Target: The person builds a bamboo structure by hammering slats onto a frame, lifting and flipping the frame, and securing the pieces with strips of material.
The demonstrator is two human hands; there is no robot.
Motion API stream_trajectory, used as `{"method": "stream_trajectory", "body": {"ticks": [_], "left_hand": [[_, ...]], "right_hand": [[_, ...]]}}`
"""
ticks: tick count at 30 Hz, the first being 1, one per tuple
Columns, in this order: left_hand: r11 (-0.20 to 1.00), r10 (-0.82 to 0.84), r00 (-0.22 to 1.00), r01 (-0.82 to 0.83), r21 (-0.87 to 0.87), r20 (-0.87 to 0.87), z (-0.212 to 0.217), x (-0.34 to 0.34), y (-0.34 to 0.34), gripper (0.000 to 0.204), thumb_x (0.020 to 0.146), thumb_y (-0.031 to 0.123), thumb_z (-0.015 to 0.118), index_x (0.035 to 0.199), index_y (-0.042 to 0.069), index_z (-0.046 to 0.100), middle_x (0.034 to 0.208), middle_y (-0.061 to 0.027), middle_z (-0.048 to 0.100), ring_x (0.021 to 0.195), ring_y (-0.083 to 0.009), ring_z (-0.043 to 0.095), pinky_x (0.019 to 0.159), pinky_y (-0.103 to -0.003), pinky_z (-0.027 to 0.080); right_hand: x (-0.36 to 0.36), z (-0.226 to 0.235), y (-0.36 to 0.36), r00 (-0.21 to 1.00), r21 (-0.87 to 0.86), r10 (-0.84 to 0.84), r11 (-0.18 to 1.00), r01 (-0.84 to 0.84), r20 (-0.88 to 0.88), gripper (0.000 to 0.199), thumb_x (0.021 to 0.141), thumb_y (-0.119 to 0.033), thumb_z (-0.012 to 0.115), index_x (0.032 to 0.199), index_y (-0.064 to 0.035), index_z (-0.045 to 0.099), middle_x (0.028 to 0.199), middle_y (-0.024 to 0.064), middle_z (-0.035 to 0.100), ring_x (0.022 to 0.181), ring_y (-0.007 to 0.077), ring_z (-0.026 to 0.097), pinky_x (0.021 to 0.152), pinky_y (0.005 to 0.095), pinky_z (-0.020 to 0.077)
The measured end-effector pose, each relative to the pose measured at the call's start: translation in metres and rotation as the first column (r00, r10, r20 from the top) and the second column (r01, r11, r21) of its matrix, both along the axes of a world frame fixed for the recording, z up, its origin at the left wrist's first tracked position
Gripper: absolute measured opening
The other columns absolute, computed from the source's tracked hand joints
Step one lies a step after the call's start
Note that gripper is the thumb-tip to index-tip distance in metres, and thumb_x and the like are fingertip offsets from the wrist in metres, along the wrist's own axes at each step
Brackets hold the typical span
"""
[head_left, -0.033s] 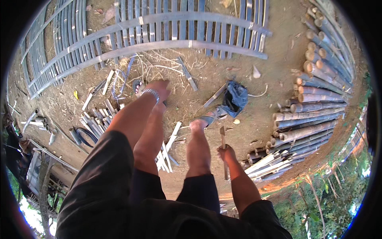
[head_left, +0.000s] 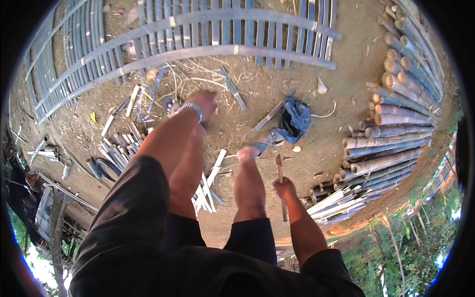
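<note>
Right hand [head_left: 284, 189], at 5 o'clock, grip closed around a slim wooden-handled blade tool [head_left: 280, 174] pointing to 12 o'clock. Left hand [head_left: 204, 103], with a beaded wristband, reaches toward 12 o'clock over pale dry split bamboo strips [head_left: 208, 185] on bare dirt ground [head_left: 307, 163]; its grip cannot be judged.

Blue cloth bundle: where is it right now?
Head view, right of centre: the blue cloth bundle lies on the dirt, just beyond the sandalled right foot, left of the bamboo pole stack.
</note>
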State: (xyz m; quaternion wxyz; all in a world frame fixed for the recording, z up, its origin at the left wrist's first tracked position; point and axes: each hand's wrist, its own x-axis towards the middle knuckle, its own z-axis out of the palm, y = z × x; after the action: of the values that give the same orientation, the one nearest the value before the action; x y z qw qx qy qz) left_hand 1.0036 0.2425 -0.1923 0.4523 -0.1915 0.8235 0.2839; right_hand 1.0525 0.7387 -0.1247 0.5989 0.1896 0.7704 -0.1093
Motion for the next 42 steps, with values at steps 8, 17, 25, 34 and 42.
{"method": "stream_trajectory", "body": {"ticks": [8, 17, 25, 34, 42], "left_hand": [[0.841, -0.540, 0.816, 0.515, -0.168, -0.206, -0.139, -0.036, 0.077, 0.036, 0.090, 0.012, 0.059, 0.126, 0.014, 0.067, 0.140, -0.0102, 0.056, 0.140, -0.0273, 0.044, 0.120, -0.047, 0.032], [0.921, -0.387, 0.827, 0.370, -0.124, -0.407, -0.114, 0.042, 0.084, 0.039, 0.088, 0.016, 0.064, 0.127, 0.018, 0.060, 0.122, -0.0110, 0.065, 0.128, -0.0270, 0.055, 0.115, -0.056, 0.034], [0.697, 0.710, 0.652, -0.599, 0.393, -0.267, -0.014, 0.090, 0.111, 0.032, 0.097, 0.024, 0.066, 0.121, 0.007, 0.054, 0.089, -0.0183, 0.071, 0.082, -0.0395, 0.070, 0.075, -0.045, 0.055], [0.364, 0.917, 0.361, -0.931, -0.010, -0.169, -0.012, 0.216, 0.004, 0.050, 0.085, 0.026, 0.075, 0.129, 0.007, 0.060, 0.108, -0.0267, 0.070, 0.104, -0.0416, 0.068, 0.091, -0.047, 0.053], [0.222, 0.868, 0.248, -0.969, -0.110, -0.431, -0.015, 0.278, -0.147, 0.049, 0.093, 0.033, 0.068, 0.133, 0.005, 0.060, 0.110, -0.0268, 0.070, 0.102, -0.0425, 0.068, 0.089, -0.046, 0.053]], "right_hand": [[-0.038, -0.050, 0.053, 0.985, 0.003, -0.173, 0.985, 0.173, -0.013, 0.017, 0.090, -0.016, 0.072, 0.095, -0.0036, 0.061, 0.077, 0.0058, 0.064, 0.063, 0.0155, 0.063, 0.056, 0.0314, 0.0496], [-0.069, -0.082, 0.055, 0.969, 0.018, -0.248, 0.969, 0.248, -0.020, 0.014, 0.089, -0.015, 0.069, 0.094, -0.0039, 0.061, 0.076, 0.0063, 0.063, 0.060, 0.0150, 0.060, 0.055, 0.0299, 0.0484], [-0.108, -0.054, -0.026, 0.874, -0.060, 0.446, 0.884, -0.465, -0.193, 0.022, 0.085, -0.021, 0.074, 0.096, -0.0036, 0.065, 0.073, 0.0108, 0.067, 0.061, 0.0232, 0.066, 0.058, 0.0387, 0.0512], [-0.106, -0.026, -0.156, 0.741, -0.086, 0.621, 0.749, -0.657, -0.254, 0.025, 0.082, -0.017, 0.074, 0.099, -0.0015, 0.066, 0.085, 0.0187, 0.072, 0.083, 0.0379, 0.071, 0.076, 0.0456, 0.0547], [-0.126, -0.023, -0.376, 0.189, -0.026, 0.876, 0.198, -0.980, -0.443, 0.036, 0.088, -0.011, 0.065, 0.123, -0.0024, 0.060, 0.125, 0.0229, 0.063, 0.115, 0.0400, 0.062, 0.096, 0.0472, 0.0518]]}}
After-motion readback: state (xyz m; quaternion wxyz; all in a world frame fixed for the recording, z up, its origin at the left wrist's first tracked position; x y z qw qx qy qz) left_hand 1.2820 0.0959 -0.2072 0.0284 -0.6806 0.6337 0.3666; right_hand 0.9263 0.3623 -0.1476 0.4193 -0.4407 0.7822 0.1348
